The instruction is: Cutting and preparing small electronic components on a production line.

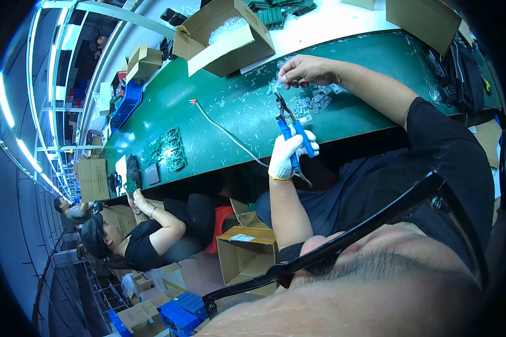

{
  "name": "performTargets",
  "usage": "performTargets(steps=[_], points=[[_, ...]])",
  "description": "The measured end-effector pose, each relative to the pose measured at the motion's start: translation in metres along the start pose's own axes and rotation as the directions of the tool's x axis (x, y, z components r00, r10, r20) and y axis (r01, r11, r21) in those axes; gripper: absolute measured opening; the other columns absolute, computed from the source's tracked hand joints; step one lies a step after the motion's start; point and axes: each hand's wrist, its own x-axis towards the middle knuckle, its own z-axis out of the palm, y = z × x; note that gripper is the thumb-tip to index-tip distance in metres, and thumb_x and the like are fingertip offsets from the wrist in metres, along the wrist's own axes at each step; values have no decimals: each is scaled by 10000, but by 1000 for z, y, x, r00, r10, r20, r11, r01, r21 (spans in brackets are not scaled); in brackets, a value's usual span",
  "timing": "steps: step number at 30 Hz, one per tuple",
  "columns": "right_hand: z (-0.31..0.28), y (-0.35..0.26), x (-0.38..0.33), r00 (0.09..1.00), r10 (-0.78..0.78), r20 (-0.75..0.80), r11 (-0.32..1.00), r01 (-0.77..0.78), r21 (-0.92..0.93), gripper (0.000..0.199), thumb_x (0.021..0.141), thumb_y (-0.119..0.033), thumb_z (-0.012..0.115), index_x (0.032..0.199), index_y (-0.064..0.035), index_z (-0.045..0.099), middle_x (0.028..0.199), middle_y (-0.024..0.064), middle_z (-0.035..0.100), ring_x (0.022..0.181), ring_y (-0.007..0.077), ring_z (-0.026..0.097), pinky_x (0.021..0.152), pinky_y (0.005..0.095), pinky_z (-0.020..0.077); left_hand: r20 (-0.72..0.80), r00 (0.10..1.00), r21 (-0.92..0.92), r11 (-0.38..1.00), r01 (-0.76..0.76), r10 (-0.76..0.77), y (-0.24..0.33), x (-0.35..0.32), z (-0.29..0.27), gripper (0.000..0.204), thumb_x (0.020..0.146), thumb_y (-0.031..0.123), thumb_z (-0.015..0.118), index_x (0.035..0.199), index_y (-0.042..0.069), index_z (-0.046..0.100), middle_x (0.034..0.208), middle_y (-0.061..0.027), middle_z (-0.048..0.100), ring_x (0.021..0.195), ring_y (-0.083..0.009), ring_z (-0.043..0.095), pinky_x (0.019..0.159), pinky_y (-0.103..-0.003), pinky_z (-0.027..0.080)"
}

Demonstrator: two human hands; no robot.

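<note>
My left hand [289, 147], in a white glove, is wrapped round the blue handles of a pair of cutting pliers [291, 124]. The pliers' dark jaws point toward my right hand and look parted. My bare right hand [306, 71] comes in from the right, just above the jaws. Its thumb and fingers pinch a small clear plastic piece, partly hidden by the fingertips. Below that hand, a loose heap of similar clear plastic pieces [316, 101] lies on the green work table [230, 104].
Thin clear offcuts litter the table. A pale hose [222, 128] with a red tip crosses it. At the back stand an open cardboard box [225, 53] and green circuit boards [271, 18]. A black bag [458, 78] lies right. At left, a co-worker [146, 233] holds a circuit board.
</note>
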Motion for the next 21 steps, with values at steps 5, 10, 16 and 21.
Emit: performTargets(steps=[5, 10, 16, 21], points=[[7, -4, -9, 997, -37, 63, 997, 41, -69, 158, 937, -189, 727, 998, -43, 712, 839, 38, 688, 690, 96, 526, 598, 252, 411, -13, 1000, -27, 999, 23, -23, 2, -1, 6, 684, 937, 226, 684, 1474, -76, 387, 1048, -163, 681, 876, -276, 718, 779, -405, 606], [8, -2, -8, 992, -72, 105, 992, 82, -93, 161, 937, -194, 729, 989, -43, 712, 830, 43, 692, 675, 96, 529, 602, 254, 410, -16, 999, -31, 999, 34, -34, 2, -1, 7, 672, 937, 210, 681, 1472, -79, 393, 1051, -164, 681, 876, -274, 718, 786, -406, 606], [11, -3, -9, 988, -124, 88, 973, 139, -182, 143, 955, -177, 702, 988, -38, 712, 849, 41, 702, 694, 106, 546, 608, 260, 425, -7, 1000, 26, 999, 30, -30, 0, -1, 1, 712, 949, 278, 673, 1471, -97, 368, 1081, -198, 674, 905, -326, 716, 788, -445, 605], [14, -14, -14, 977, -184, 103, 881, 211, -423, 183, 971, -170, 679, 1016, 3, 718, 866, 57, 710, 788, 140, 617, 718, 309, 501, -6, 999, 35, 998, 46, -46, 0, -1, 0, 698, 942, 266, 680, 1465, -89, 382, 1067, -192, 675, 902, -316, 719, 778, -436, 607]])
